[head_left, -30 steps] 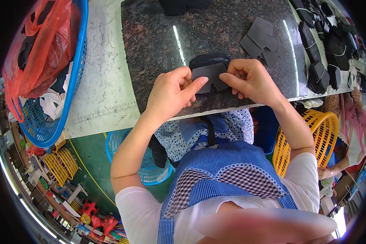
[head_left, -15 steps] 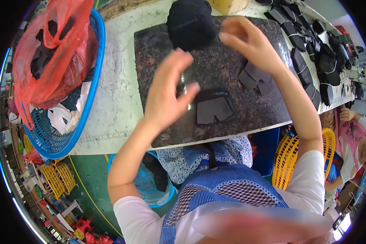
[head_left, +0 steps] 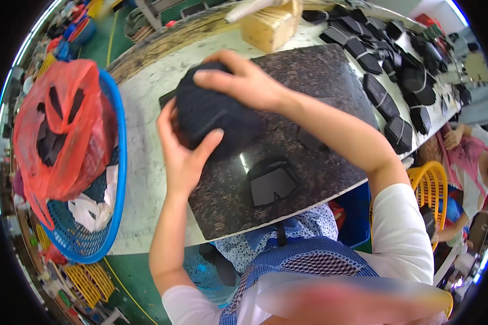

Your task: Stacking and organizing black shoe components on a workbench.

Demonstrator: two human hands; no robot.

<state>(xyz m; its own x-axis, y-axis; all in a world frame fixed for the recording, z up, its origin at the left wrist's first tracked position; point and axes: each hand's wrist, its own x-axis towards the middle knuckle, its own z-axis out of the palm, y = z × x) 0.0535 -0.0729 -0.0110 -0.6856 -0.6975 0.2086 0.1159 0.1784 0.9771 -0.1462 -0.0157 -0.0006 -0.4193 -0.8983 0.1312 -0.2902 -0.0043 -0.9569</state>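
Observation:
Between both hands is a thick, rounded black bundle, partly smeared by motion, over the far left part of a dark speckled slab. My left hand grips its near left side, thumb and fingers spread around it. My right hand holds it from the far right, thumb on top and fingers curled over the far edge. Closer to me, a small stack of dark grey cut pieces lies on the slab. Some loose grey pieces are partly hidden under my right forearm.
A blue basket on the left holds a red plastic bag and white scraps. At the far edge stands a wooden block. Tied black bundles crowd the right side. Another person is beyond a yellow basket.
Both hands, apart and empty before, have closed on the black bundle. It has moved left and nearer on the slab. The head view has also shifted.

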